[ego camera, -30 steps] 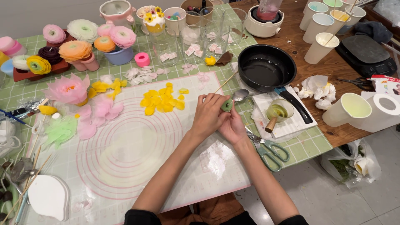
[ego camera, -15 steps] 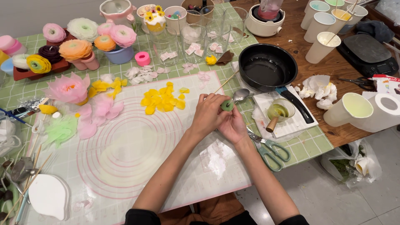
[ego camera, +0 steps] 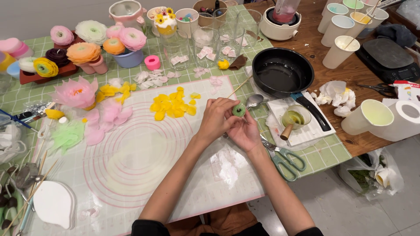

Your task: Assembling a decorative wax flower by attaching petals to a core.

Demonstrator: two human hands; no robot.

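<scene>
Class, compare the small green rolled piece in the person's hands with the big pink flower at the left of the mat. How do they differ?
The green rolled piece is small and tightly coiled; the pink flower is far larger, with petals spread open. The green piece is pinched between the left hand and right hand, above the mat; the pink flower rests untouched at the mat's edge. One is green, the other pale pink with an orange centre. Both look like handmade flower shapes.

Counted: one black frying pan [ego camera: 282, 72], two pairs of scissors [ego camera: 286, 159] [ego camera: 379, 88], one spoon [ego camera: 254, 101], five paper cups [ego camera: 343, 51] at the table's far right corner.
</scene>
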